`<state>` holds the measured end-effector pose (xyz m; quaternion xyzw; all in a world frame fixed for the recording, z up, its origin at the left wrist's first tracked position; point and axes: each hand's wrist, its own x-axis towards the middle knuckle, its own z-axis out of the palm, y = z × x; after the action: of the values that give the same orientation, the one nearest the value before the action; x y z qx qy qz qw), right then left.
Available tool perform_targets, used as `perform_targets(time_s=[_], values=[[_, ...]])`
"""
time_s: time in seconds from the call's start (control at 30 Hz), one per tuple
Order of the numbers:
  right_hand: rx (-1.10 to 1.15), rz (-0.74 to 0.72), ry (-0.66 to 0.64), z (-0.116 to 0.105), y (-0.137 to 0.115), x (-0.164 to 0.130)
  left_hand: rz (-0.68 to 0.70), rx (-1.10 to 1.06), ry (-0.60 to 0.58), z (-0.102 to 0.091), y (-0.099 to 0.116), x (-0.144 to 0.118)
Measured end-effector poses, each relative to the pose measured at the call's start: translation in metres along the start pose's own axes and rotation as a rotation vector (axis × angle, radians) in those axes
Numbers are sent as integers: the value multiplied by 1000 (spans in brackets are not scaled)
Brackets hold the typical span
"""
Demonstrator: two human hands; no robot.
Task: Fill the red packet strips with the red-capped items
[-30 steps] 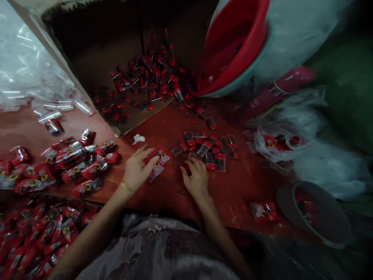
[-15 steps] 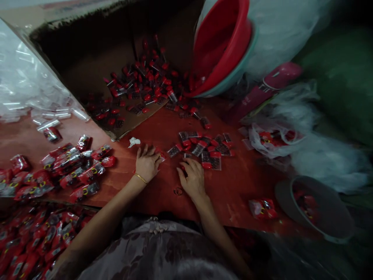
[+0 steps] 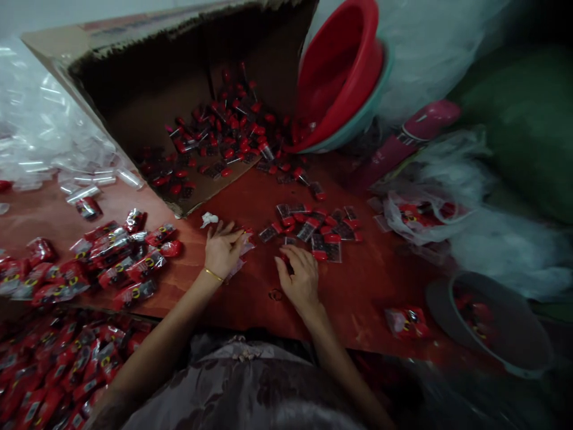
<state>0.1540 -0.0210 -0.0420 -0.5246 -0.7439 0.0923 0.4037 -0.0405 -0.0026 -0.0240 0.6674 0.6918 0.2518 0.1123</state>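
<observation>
1. Clear plastic sleeves (image 3: 49, 149) lie heaped at the far left of the red-brown surface (image 3: 371, 280).
2. Below them, a spread of filled red packets (image 3: 111, 257) covers the left part of the surface, and more red packets (image 3: 54, 370) fill a lower level at the near-left corner.
3. An open cardboard box (image 3: 147, 89) lies on its side behind the hands, with small red-capped items (image 3: 224, 137) spilling out of it toward the surface.
4. The left hand (image 3: 222, 251), a gold bangle at the wrist, rests palm down with its fingers spread flat over a clear-and-red packet (image 3: 245, 242); it presses the packet to the surface rather than closing around it.
5. Just right of it, and apart from it, the right hand (image 3: 301, 279) lies with its fingers curled at the near edge of a cluster of small red-capped pieces (image 3: 320, 230); whether they pinch one of the pieces cannot be told.
6. A red basin (image 3: 340, 71), nested in a teal one, leans tilted behind that cluster.
7. A single red packet (image 3: 405, 322) lies alone near the front edge.
8. At the far right stand a grey bowl (image 3: 496, 322) with red contents and crumpled clear plastic bags (image 3: 447, 203).
</observation>
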Motion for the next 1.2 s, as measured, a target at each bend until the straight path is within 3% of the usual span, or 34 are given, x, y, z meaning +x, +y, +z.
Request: perform_targets(time_s=[0.17, 0.23, 0.33, 0.43, 0.5, 0.57, 0.63, 0.77, 0.97, 1.07, 1.2], values=[[555, 285, -148, 12, -32, 24, 28, -222, 49, -14, 16, -11], [676, 359, -156, 21, -40, 33, -5, -374, 65, -17, 22, -15], [724, 394, -99, 27, -44, 37, -212, -757, 106, -20, 27, -18], [721, 389, -66, 27, -43, 34, -434, -1154, 9, -18, 31, -17], [702, 396, -67, 27, -42, 30, -506, -1297, -55, -15, 32, -16], [690, 406, -72, 28, -39, 27, -513, -1318, -46, -10, 33, -15], [681, 408, -76, 29, -37, 26, -470, -1238, -12, -4, 30, -14], [630, 418, -35, 28, -32, 30, -385, -871, 6, 4, 16, -13], [557, 402, 13, 26, -28, 35, -311, -433, -104, -3, 4, -15], [547, 367, -19, 30, -30, 32, -152, -117, -157, -11, 8, -16], [478, 320, -1, 32, -34, 28, 22, 166, -46, -12, 8, -15]])
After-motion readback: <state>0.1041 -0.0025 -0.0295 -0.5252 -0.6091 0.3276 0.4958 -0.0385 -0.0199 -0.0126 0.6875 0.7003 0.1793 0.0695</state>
